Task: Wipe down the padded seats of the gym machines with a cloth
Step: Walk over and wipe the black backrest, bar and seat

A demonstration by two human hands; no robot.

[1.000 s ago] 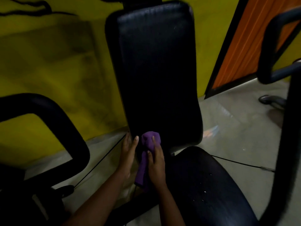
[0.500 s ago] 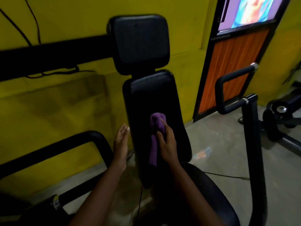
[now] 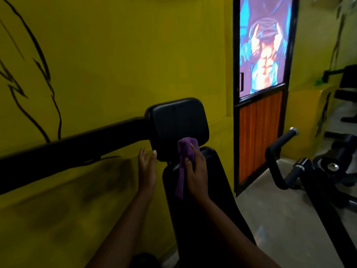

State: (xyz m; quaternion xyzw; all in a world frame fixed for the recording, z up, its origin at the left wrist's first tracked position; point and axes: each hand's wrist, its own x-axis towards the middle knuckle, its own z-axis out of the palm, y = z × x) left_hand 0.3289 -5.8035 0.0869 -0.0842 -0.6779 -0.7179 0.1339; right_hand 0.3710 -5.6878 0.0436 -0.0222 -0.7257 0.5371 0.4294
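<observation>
Your right hand (image 3: 197, 169) grips a purple cloth (image 3: 184, 151). Its fingers (image 3: 194, 151) are curled over the bunched top of the fabric, pressing it against the lower edge of the black head pad (image 3: 178, 120). The loose tail of the cloth hangs straight down past your wrist, across the top of the long back pad (image 3: 199, 206) just below.

Your left hand (image 3: 146, 169) holds nothing. It is raised beside the lower left corner of the head pad, palm turned toward it. Its fingers (image 3: 143, 156) are straight and released. One fingertip sits right at the pad's edge; whether it touches cannot be told.

A thick black machine arm (image 3: 77, 149) runs from the left edge of the view up to the left side of the head pad, crossing in front of the yellow wall (image 3: 116, 55). Black line drawings mark that wall at upper left.

Right of the pads stands a dark-framed door (image 3: 236, 93), with a bright blue and orange poster (image 3: 264, 45) in its upper part and an orange slatted panel (image 3: 258, 138) below. Further right, a curved black handle (image 3: 278, 149) with a metal end cap rises over the grey floor (image 3: 270, 219), with more dark equipment behind it.
</observation>
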